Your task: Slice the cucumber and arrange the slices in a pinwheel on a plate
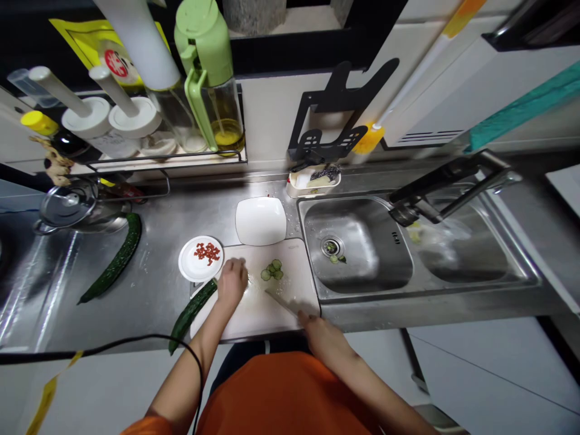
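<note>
Right fingers wrapped round thin, flat knife; left fingers bent, grip indeterminable, between slender, dark-skinned cucumber and round slices.

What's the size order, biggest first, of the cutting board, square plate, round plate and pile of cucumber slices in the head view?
1. Cutting board
2. Square plate
3. Round plate, only somewhat smaller
4. Pile of cucumber slices
</note>
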`<state>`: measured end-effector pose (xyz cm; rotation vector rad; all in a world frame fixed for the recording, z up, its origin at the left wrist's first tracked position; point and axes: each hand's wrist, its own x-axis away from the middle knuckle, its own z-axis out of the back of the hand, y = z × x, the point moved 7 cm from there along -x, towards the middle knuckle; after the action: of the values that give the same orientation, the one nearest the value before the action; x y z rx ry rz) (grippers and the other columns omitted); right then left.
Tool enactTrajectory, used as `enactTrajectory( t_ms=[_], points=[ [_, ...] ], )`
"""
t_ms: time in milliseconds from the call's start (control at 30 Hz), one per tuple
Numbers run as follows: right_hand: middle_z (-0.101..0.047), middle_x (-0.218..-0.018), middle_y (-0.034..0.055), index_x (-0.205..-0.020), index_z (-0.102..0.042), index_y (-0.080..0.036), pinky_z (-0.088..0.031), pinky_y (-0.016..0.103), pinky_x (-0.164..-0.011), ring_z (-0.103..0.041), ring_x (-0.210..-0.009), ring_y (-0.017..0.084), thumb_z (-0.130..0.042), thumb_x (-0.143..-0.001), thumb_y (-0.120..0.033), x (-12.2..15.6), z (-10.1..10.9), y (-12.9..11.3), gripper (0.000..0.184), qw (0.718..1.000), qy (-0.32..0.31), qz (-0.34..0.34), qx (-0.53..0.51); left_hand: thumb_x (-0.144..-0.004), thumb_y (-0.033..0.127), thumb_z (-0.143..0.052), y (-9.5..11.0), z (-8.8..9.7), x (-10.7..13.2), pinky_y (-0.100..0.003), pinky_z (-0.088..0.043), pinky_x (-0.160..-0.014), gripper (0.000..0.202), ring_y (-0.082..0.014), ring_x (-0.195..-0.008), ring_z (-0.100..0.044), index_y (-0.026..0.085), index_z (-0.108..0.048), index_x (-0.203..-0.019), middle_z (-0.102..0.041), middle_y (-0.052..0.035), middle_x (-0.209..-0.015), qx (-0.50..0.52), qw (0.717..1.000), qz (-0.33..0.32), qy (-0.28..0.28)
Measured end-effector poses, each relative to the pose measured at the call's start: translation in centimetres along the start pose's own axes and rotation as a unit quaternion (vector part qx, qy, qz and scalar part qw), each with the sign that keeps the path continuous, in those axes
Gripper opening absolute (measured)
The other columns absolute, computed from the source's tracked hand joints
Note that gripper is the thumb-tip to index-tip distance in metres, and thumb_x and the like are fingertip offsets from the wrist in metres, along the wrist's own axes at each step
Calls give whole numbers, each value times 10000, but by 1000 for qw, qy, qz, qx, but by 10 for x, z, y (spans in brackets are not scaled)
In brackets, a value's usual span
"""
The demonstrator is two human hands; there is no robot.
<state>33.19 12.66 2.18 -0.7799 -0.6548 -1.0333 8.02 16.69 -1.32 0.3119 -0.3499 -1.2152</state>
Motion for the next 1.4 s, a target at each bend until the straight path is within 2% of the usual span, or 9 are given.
enactTrajectory(
  t_ms=[100,233,400,600,900,1033,1200,1400],
  points=[
    [-664,-996,113,-1209,-504,-182,-417,266,-671,-647,-928,236,-333,-749,41,0,-1,2,539,1000,-1,9,-4,-829,208,-532,18,-16,-1,-306,-460,-859,307,-188,-946,-564,204,-593,-1130,-578,-82,-1036,89,992,-67,-56],
    [-664,-990,109,-1208,-505,-178,-415,260,-670,-648,-922,232,-338,-746,41,0,-2,3,538,1000,6,14,3,-812,185,-547,34,-34,1,-297,-481,-829,324,-159,-874,-569,202,-599,-1132,-572,-69,-1041,132,980,-99,-109],
    [-661,-988,111,-1195,-516,-182,-411,254,-664,-648,-917,229,-345,-765,37,2,-2,3,512,1000,0,9,-3,-808,153,-533,43,-41,1,-315,-466,-876,291,-179,-945,-552,200,-627,-1079,-569,-69,-1013,124,977,-128,-119],
    [-661,-981,116,-1197,-519,-192,-420,262,-665,-651,-917,240,-337,-760,46,1,-2,4,530,1000,12,3,-3,-777,120,-536,47,-40,-2,-305,-451,-854,235,-176,-920,-544,194,-616,-985,-565,-62,-983,131,976,-121,-122],
    [-656,-1003,119,-1199,-514,-183,-424,272,-666,-647,-923,243,-334,-763,35,-1,0,3,520,1000,5,5,0,-768,128,-516,45,-33,-4,-237,-390,-692,87,-133,-735,-526,189,-578,-771,-565,-9,-754,145,978,-77,-129],
    [-658,-995,113,-1187,-513,-182,-422,280,-660,-649,-922,252,-339,-743,36,-2,3,1,525,1000,1,17,-4,-783,177,-517,30,-29,-2,-212,-366,-619,85,-103,-624,-515,192,-597,-763,-582,22,-668,182,975,-13,-130],
    [-659,-1016,122,-1225,-499,-176,-418,285,-682,-645,-933,246,-340,-751,33,-4,7,-1,542,1000,0,14,-7,-776,217,-537,8,-26,8,-199,-374,-629,111,-99,-637,-554,200,-647,-767,-639,26,-681,194,971,76,-121],
    [-666,-988,115,-1194,-515,-172,-405,254,-677,-644,-927,220,-352,-771,18,-6,11,-4,492,1000,3,14,-20,-782,246,-524,-4,-27,20,-203,-351,-611,159,-103,-604,-543,205,-642,-683,-609,29,-610,160,974,121,-106]
  ],
)
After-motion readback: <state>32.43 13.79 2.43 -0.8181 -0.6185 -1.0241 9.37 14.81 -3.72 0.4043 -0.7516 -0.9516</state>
